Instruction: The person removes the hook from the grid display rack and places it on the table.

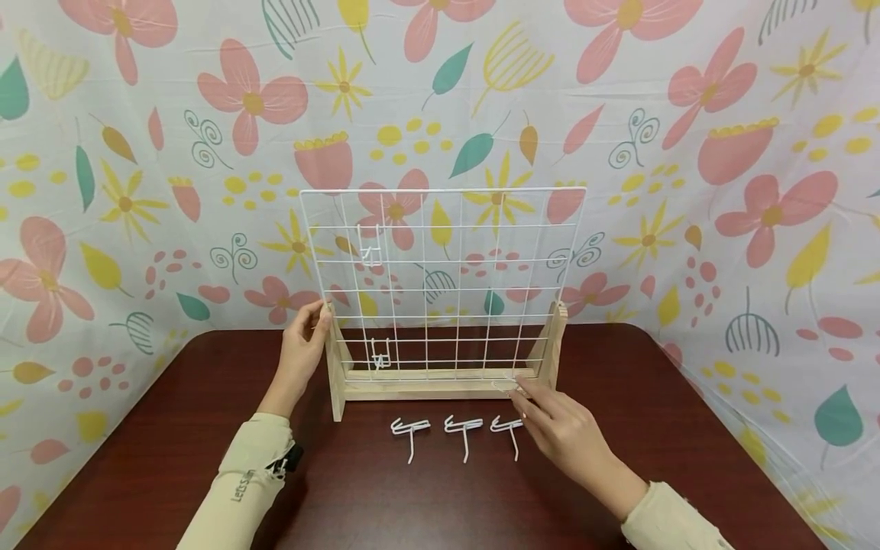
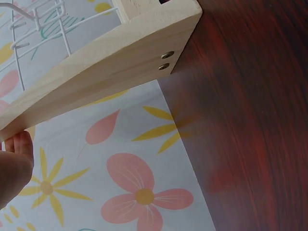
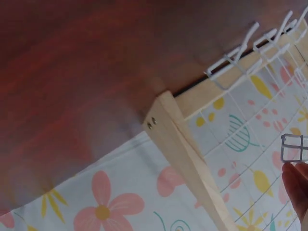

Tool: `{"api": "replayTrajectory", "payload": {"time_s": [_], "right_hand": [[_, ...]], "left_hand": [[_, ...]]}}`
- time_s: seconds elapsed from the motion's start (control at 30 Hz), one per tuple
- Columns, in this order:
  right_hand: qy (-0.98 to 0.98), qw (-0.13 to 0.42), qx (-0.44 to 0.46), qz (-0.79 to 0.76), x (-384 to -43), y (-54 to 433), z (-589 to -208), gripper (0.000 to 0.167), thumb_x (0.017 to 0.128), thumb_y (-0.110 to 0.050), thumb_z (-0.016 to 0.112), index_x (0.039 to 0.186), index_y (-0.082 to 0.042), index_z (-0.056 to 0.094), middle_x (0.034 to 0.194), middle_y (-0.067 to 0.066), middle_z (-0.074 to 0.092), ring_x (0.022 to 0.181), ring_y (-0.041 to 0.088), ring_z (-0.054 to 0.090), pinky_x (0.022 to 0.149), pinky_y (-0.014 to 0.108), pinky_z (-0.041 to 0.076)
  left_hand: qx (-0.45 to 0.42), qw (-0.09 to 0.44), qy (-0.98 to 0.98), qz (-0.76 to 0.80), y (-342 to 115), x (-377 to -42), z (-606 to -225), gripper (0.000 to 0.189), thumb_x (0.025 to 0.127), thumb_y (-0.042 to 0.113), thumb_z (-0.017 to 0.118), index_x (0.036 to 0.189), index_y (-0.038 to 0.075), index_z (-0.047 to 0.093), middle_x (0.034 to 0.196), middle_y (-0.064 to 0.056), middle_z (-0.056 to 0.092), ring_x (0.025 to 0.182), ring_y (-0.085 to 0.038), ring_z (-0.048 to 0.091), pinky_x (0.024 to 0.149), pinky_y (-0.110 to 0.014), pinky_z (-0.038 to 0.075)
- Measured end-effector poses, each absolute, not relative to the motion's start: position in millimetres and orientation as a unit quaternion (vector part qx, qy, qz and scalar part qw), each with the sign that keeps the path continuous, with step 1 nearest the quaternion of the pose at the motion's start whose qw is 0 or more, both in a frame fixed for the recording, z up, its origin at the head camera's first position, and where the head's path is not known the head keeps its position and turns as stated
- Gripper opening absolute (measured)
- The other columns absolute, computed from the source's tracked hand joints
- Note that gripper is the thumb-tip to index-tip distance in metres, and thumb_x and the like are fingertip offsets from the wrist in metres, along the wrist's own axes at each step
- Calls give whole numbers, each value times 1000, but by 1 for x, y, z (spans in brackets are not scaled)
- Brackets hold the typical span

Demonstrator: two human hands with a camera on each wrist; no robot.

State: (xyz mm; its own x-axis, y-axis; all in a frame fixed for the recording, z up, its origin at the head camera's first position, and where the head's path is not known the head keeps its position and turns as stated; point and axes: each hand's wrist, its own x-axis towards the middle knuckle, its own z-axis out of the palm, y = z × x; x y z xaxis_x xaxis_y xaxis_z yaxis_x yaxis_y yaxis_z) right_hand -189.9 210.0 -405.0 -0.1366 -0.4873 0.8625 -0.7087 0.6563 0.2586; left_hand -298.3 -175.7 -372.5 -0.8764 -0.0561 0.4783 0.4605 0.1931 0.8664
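The left hand [image 1: 302, 336] was clamped on the upper end of the left post [image 1: 335, 367] of the wooden stand [image 1: 440, 394], with the thumb and the fingers on it. The right hand [image 1: 560, 428] had the fingertips together on a white wire hook [image 3: 301, 146] — it was pinched at its edge, before the lower right part of the white wire grid [image 1: 443, 189]. Whether this hook touched the grid, I cannot tell. Three more hooks [image 1: 465, 425] were lying in a row on the dark red table [image 1: 385, 504], to the left of the right grip and nearer to the person; the rightmost was just beside the fingers. To the right of the left grip two hooks were hanging on the grid: the upper hook [image 1: 371, 254] was higher than this grip, the lower hook [image 1: 380, 359] was lower than it. The right post [image 1: 555, 344] was standing behind the right grip, and beyond both hands — across the whole back — was a cloth [image 1: 509, 130] with flowers and leaves.
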Motion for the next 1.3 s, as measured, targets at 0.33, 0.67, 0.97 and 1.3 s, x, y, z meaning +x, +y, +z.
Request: {"api": "replayTrajectory", "payload": {"time_s": [0.33,0.67,0.97,1.3], "right_hand": [[-761,470,442,71,-180,222,-417,37,104,-19,41,101,-2,73,107,17,69,83,24,67,68,36,52],[-757,429,493,25,-176,226,-427,39,105,-16,37,100,-3,74,109,15,69,93,23,67,75,34,54],[-755,400,519,-38,-170,233,-438,47,107,-13,28,98,-6,74,107,12,69,90,19,66,76,30,53],[-749,384,534,-81,-171,231,-448,56,107,-11,20,96,-10,75,106,10,70,89,19,65,75,31,52]], "left_hand": [[-129,191,-748,-622,-176,-295,-369,41,102,18,49,137,-2,47,121,-20,53,97,-3,49,79,-12,41],[-125,176,-755,-619,-169,-275,-348,40,101,9,48,136,-10,44,121,-25,52,93,1,49,77,-12,41],[-126,186,-750,-622,-172,-289,-361,40,101,16,50,136,-4,47,118,-18,54,94,-1,51,77,-12,42],[-131,193,-751,-618,-176,-297,-371,40,102,19,49,136,-1,48,120,-21,54,96,-2,50,79,-12,41]]}}
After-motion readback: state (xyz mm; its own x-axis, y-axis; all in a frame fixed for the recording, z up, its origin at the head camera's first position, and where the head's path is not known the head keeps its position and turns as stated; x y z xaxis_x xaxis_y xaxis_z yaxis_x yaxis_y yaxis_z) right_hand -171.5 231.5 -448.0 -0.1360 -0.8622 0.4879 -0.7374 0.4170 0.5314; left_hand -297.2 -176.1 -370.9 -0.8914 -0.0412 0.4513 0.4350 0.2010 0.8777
